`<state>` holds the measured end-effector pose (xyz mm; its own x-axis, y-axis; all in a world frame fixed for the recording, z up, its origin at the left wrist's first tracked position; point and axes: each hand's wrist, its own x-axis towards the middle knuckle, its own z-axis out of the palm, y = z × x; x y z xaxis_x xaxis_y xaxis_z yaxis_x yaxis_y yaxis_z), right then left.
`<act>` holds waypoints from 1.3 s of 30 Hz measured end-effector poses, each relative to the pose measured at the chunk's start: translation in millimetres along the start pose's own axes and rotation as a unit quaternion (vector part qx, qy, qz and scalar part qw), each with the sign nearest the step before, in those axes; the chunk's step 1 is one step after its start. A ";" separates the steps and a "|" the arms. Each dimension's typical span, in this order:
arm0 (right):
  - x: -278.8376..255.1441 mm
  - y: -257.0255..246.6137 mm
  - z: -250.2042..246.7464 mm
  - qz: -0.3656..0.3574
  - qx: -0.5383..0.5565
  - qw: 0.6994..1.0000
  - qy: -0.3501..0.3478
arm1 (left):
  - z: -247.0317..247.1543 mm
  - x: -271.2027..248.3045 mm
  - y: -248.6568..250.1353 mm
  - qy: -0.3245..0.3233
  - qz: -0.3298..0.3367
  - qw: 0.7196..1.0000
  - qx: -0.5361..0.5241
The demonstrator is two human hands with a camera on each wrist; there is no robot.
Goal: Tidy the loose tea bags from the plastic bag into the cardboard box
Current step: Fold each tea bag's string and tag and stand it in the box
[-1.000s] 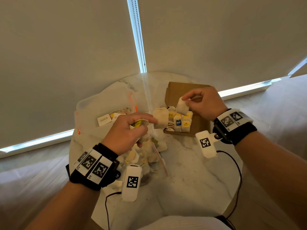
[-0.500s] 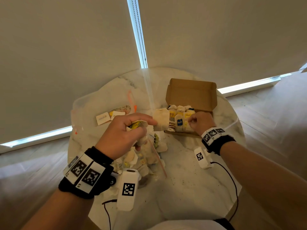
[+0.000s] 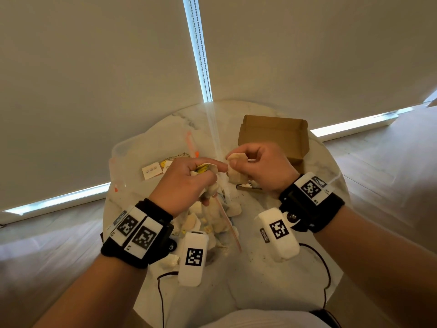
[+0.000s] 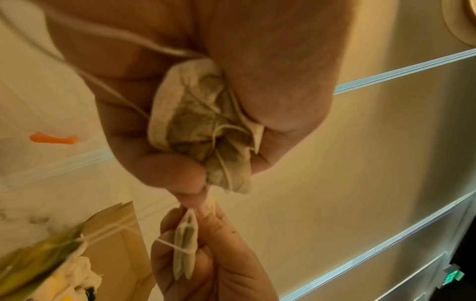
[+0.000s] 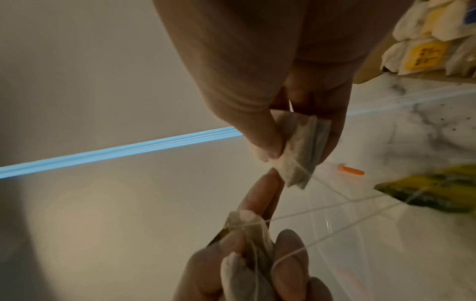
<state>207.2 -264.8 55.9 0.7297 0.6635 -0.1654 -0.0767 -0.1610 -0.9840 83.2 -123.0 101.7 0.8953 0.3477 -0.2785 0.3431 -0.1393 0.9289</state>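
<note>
My left hand [image 3: 205, 172] hovers over the table and grips a bunch of crumpled tea bags [image 4: 203, 126] with a yellow tag [image 3: 203, 168] sticking out. Right beside its fingertips, my right hand [image 3: 234, 163] pinches one flat tea bag [image 5: 301, 146] between thumb and fingers; strings run from it toward the left hand's bunch [image 5: 247, 254]. The open cardboard box [image 3: 274, 136] stands just behind the right hand, which hides most of the tea bags [image 5: 425, 48] packed inside. The clear plastic bag [image 3: 151, 147] lies under the left hand, with several loose tea bags [image 3: 212, 216] in it.
The round marble table [image 3: 272, 280] has a drop-off all round. Small paper packets [image 3: 152, 172] lie at the back left inside the bag, and an orange slider [image 3: 191, 144] marks the bag's zip. Wrist-camera cables trail over the near table. Window blinds hang close behind.
My right hand left the box, moved left to the left hand's fingertips and took hold of the tea bag hanging there. The left hand stayed put with its bunch.
</note>
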 end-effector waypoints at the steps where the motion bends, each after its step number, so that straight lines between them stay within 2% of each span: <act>1: -1.8 -0.8 -1.0 0.021 0.032 0.999 0.004 | -0.5 -2.1 1.1 0.007 -0.001 1.000 -0.007; 3: -4.9 -4.6 -3.5 0.073 0.136 0.988 0.009 | -2.8 -6.3 4.6 0.020 0.002 1.000 -0.024; 6: -7.9 -12.0 -10.0 0.121 0.280 0.952 0.017 | -7.1 -10.9 9.6 0.027 0.012 0.999 -0.034; 8: -9.8 -14.1 -12.1 0.140 0.320 0.937 0.005 | -7.9 -12.4 14.5 0.027 0.021 0.999 -0.033; 9: -10.6 -14.5 -12.5 0.143 0.312 0.939 -0.004 | -8.3 -13.0 17.3 0.024 0.025 0.999 -0.032; 11: -11.3 -12.4 -12.1 0.114 0.205 0.972 -0.010 | -7.4 -13.9 23.4 0.018 0.035 0.999 -0.030; 12: -12.7 -12.1 -10.1 0.073 0.102 0.992 -0.012 | -7.1 -14.3 26.3 0.015 0.042 0.999 -0.027; 13: -14.7 -12.5 -7.5 0.020 -0.016 1.000 -0.018 | -6.7 -14.8 28.6 0.012 0.048 0.998 -0.024; 15: -18.0 -10.5 -0.8 -0.069 -0.210 0.973 -0.061 | -6.4 -15.2 32.1 0.008 0.056 0.998 -0.021; 17: -20.3 -6.8 5.7 -0.080 -0.301 0.942 -0.128 | -6.0 -16.1 34.5 0.004 0.058 0.998 -0.018; 20: -22.1 -1.0 9.5 -0.047 -0.320 0.926 -0.193 | -4.8 -17.8 35.8 0.007 0.059 0.998 -0.002; 24: -24.6 -0.9 13.2 0.023 -0.210 0.955 -0.210 | -4.7 -20.3 35.8 0.012 0.056 0.998 -0.001; 30: -29.2 -7.0 13.8 0.003 -0.203 0.949 -0.243 | -9.4 -21.4 38.4 0.018 0.056 0.998 0.004; 35: -29.6 -3.9 11.9 -0.024 -0.273 0.922 -0.273 | -11.6 -20.4 39.0 0.019 0.051 0.998 -0.017; 39: -28.2 4.1 13.9 -0.043 -0.293 0.918 -0.264 | -12.5 -20.0 39.3 0.014 0.050 0.998 -0.030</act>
<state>176.9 -274.0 55.7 0.2734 0.9289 -0.2497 0.4573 -0.3539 -0.8158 75.2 -123.8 146.9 0.9158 0.3604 -0.1773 0.2336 -0.1188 0.9650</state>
